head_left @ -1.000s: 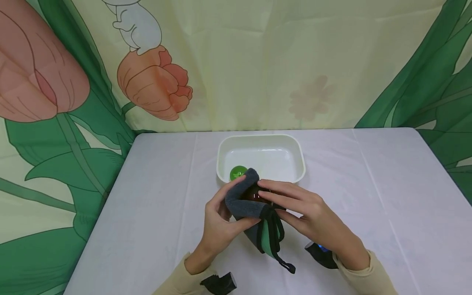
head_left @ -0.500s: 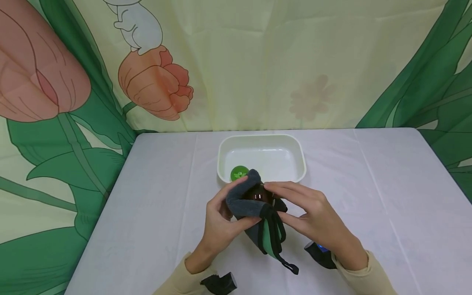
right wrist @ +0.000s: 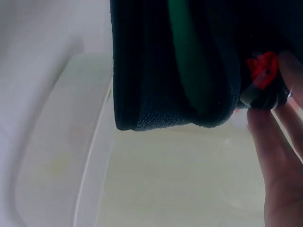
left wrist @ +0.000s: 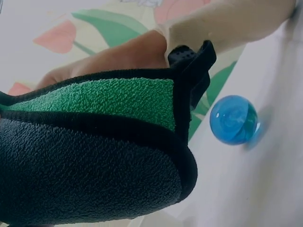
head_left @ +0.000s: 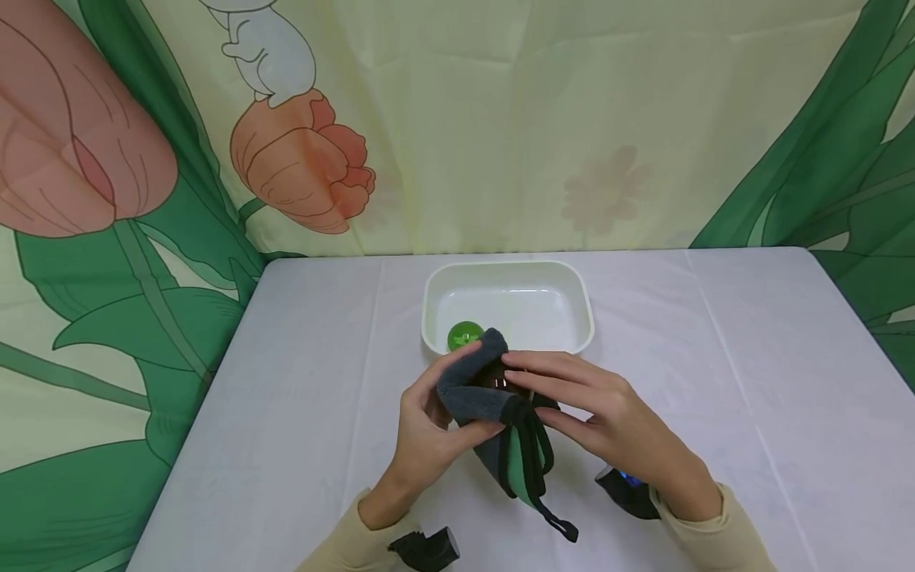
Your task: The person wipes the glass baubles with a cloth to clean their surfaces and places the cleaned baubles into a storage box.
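My left hand (head_left: 429, 433) grips a folded towelling cloth (head_left: 472, 401), dark blue-grey on one side and green on the other, with black trim and a hanging loop. A clear ball (right wrist: 262, 87) with a red shape inside sits in the fold. In the head view the ball looks dark and is partly covered by fingers. My right hand (head_left: 600, 405) holds the ball from the right, two fingertips over it and the thumb low by the cloth's edge. The cloth's green lining (left wrist: 118, 99) shows between its layers in the left wrist view.
A white rectangular tray (head_left: 586, 310) stands just beyond the hands, with a green ball (head_left: 465, 335) at its near left corner. On the white table lies a blue clear ball (left wrist: 234, 119). A camera (head_left: 425, 548) is strapped at each wrist.
The right fingers shifted right, exposing more of the ball, then came back over it. The cloth's loop end hangs a little lower. The left hand stays nearly still.
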The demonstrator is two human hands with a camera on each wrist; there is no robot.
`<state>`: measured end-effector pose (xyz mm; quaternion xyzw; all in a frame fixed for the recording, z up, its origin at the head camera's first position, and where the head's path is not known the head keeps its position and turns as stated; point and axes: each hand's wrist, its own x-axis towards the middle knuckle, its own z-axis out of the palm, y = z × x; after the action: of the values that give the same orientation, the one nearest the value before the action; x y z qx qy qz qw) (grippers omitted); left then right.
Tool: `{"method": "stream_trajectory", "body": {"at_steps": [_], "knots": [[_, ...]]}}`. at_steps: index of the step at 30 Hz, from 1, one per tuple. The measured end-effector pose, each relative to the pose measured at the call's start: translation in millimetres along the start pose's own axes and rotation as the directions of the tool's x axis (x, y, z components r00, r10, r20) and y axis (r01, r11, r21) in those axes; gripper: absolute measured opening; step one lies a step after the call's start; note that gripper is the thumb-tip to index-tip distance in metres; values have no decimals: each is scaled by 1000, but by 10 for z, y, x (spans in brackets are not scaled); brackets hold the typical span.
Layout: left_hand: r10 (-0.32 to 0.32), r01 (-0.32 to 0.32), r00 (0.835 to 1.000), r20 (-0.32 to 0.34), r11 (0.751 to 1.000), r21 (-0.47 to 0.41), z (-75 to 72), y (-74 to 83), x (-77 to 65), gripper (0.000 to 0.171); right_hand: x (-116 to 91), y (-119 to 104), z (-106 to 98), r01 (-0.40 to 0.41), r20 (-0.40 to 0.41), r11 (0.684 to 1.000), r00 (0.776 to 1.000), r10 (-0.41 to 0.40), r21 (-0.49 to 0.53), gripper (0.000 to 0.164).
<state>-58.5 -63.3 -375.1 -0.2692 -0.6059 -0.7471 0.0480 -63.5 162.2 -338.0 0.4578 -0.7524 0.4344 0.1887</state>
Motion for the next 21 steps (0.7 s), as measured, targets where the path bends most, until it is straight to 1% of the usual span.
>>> {"method": "stream_trajectory", "body": {"at_steps": [3,7,9,13,16,18,21], "knots": [[4,-4,1000,19,1000,3,-4,0,-2,75,-8,-13,9,-55,-32,998,998,55,13,40],[5,-5,999,35,1000,7,-5,-2,-2,76,-29,-24,30,-144,-69,988,987,147,50,44],[-1,0,1000,30,1000,8,-5,-1,-2,76,-35,-21,35,-158,-69,985,984,162,64,45],[-4,4,1000,12,1000,2,-10,4,1,75,-31,1,13,-124,-38,992,991,125,32,46],[-1,1,1000,6,1000,-3,-15,10,6,75,-18,21,8,-70,-19,998,997,70,7,46],[3,-3,1000,3,1000,-6,-18,16,10,75,-5,26,26,-35,-22,999,999,35,4,44],[7,-7,1000,6,1000,0,-19,22,9,75,4,18,61,-9,-45,1000,999,8,-4,40]]}}
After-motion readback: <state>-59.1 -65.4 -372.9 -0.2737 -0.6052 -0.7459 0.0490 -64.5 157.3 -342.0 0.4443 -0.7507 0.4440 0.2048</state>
